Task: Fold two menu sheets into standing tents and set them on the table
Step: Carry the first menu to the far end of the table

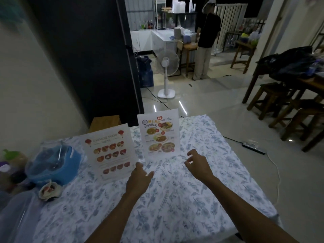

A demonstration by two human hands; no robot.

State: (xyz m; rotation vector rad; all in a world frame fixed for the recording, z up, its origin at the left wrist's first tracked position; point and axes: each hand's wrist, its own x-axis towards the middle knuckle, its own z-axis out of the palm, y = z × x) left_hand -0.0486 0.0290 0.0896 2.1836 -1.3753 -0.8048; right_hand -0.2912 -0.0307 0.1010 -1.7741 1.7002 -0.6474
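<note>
Head view, dim light. Two bare forearms enter from the bottom edge and run up toward frame centre over a table (201, 204) covered in a blue-leaf cloth. Left hand (139, 179), centre of frame: back of hand up, fingers loosely curled, thumb splayed to the right, fingertips just at the lower right corner of the Chinese food menu (109, 152); whether they touch the sheet cannot be told, and nothing is pinched. Right hand (197, 163), right of centre: wrist cocked, fingers bent and spread in a loose claw, empty, hovering just beside the lower right edge of the Thai menu (159, 134), apart from it. Both menus stand upright on the cloth, printed faces toward the camera: Chinese food menu at left of centre, leaning slightly; Thai menu at centre, farther back, near the table's far edge. The two stand side by side with a narrow gap between. Lower left of frame: a blue lidded container (54, 164) in clear plastic, a small bowl (50, 190) in front of it, blurred jars at the left edge. Upper centre: a white standing fan (166, 67) on the tiled floor; beyond it a person (206, 42) in a dark top at a counter. Right edge: wooden stools (273, 97) and a dark table.
</note>
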